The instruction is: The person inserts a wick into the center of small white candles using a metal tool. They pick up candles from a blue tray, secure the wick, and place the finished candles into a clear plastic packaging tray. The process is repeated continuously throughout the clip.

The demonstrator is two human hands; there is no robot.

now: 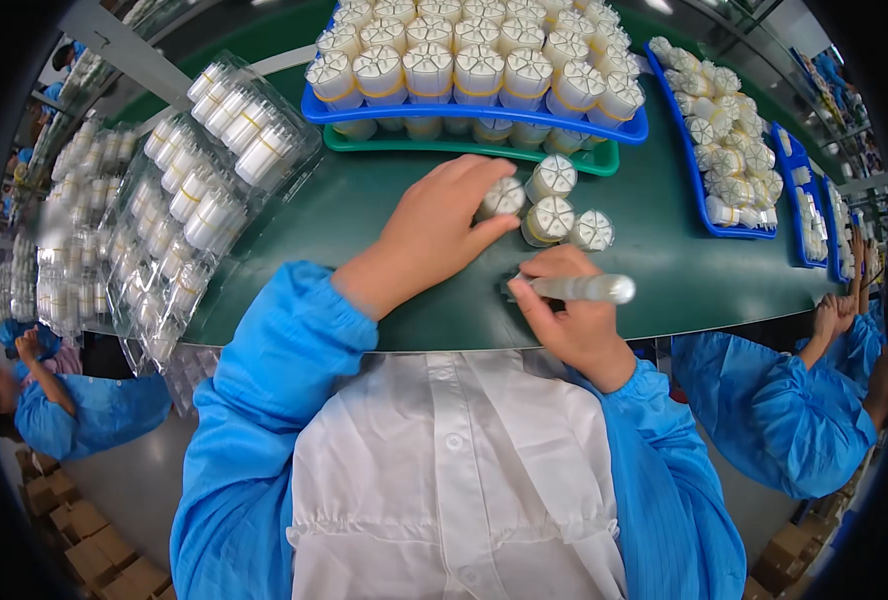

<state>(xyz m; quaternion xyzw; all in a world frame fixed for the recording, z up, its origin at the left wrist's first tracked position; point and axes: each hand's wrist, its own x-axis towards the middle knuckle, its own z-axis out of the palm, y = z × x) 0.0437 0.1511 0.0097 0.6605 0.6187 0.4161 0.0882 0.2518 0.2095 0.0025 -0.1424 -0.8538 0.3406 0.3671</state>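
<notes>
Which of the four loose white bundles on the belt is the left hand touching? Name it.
The leftmost bundle: the left hand has its fingers on it; the other three bundles sit untouched.

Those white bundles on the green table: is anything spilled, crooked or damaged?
Nothing stands out. Four loose bundles stand upright by the left hand; the rest sit in rows in the blue tray. The right hand holds a silvery pen-like tool.

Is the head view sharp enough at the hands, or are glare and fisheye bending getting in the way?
Head view: left hand and right hand are sharp; glare whitens the tip of the silver tool; the green table edge bows; corners go black.
</notes>
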